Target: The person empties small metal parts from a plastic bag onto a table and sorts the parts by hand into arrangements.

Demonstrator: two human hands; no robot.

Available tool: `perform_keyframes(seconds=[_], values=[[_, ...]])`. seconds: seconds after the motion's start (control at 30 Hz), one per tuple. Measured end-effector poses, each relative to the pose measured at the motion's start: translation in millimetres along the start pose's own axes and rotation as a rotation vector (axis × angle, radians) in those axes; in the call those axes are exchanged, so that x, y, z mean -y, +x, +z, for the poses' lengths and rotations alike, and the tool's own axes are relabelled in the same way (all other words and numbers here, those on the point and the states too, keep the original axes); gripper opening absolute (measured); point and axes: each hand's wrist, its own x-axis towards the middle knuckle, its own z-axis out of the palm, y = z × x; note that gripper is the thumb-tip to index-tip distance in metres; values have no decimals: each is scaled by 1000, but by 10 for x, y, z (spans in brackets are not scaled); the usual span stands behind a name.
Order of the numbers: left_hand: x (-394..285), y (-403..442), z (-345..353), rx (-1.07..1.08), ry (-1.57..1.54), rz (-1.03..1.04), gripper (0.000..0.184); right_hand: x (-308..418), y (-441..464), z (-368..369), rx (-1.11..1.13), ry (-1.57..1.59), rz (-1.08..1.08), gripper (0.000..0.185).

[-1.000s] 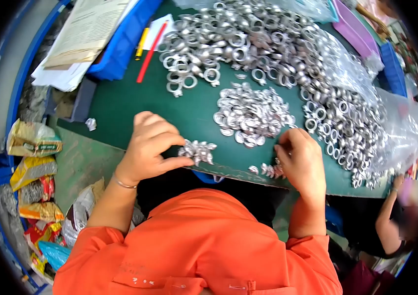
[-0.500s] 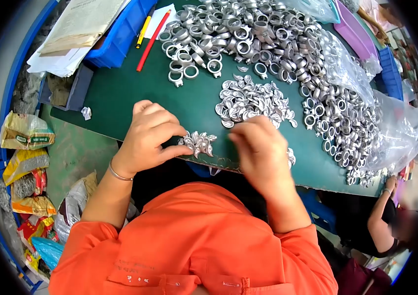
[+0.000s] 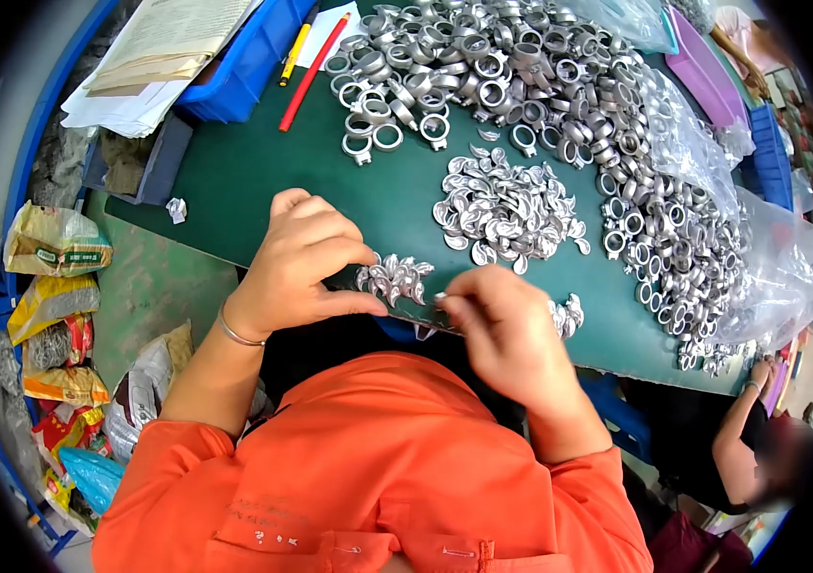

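Observation:
My left hand (image 3: pixel 306 258) rests at the table's near edge, thumb and fingers apart, curved around the left side of a small cluster of silvery leaf-shaped metal pieces (image 3: pixel 395 279). Just right of that cluster, my right hand (image 3: pixel 507 315) is closed in a pinch. A small bright metal piece (image 3: pixel 440 297) shows at its fingertips, mostly covered by them. Beyond the right hand lies a larger heap of the same leaf-shaped pieces (image 3: pixel 512 210). Another small group of pieces (image 3: pixel 569 315) shows beside the right wrist, partly hidden by it.
A big pile of metal rings (image 3: pixel 540 72) spreads over the back and right of the green table (image 3: pixel 235 181). A red pencil (image 3: pixel 315 72), a yellow marker (image 3: pixel 296 53) and a blue bin (image 3: pixel 244 81) stand at back left. Another person's arm (image 3: pixel 746 406) is at right.
My right hand has come down from beside the larger heap toward the small cluster, a metal piece now showing at its fingertips. My left hand stays by the cluster. The view has shifted slightly.

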Motion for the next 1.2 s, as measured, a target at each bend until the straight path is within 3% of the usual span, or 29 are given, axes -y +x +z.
perform_keyframes(seconds=[0.23,0.33,0.43,0.53,0.67,0.77,0.9,1.0,1.1,1.13,1.2], values=[[8,-20,33,22,36,3,41,69,182,442,-13,80,-82,7],[6,-34,25,10,39,-18,38,17,185,299,-151,-96,-193,11],[12,-17,35,5,33,-21,38,-64,116,57,-195,-398,-56,14],[16,-36,34,0,41,-13,40,-158,71,49,-162,-587,-71,15],[17,-31,28,-6,27,-12,40,-95,78,-43,-164,-555,-124,16],[12,-32,26,-1,26,-8,40,2,37,-119,173,-557,-145,19],[21,-24,23,7,34,-7,41,29,106,-20,100,-465,-129,19],[27,-33,18,-1,21,5,42,-42,104,-59,-161,-386,-95,21],[20,-24,15,5,21,0,42,-45,79,-48,-65,-331,-112,19],[20,-17,20,5,19,4,42,-44,69,-5,12,-336,-140,33],[25,-25,19,-1,22,6,41,-93,57,42,69,-396,-183,31]])
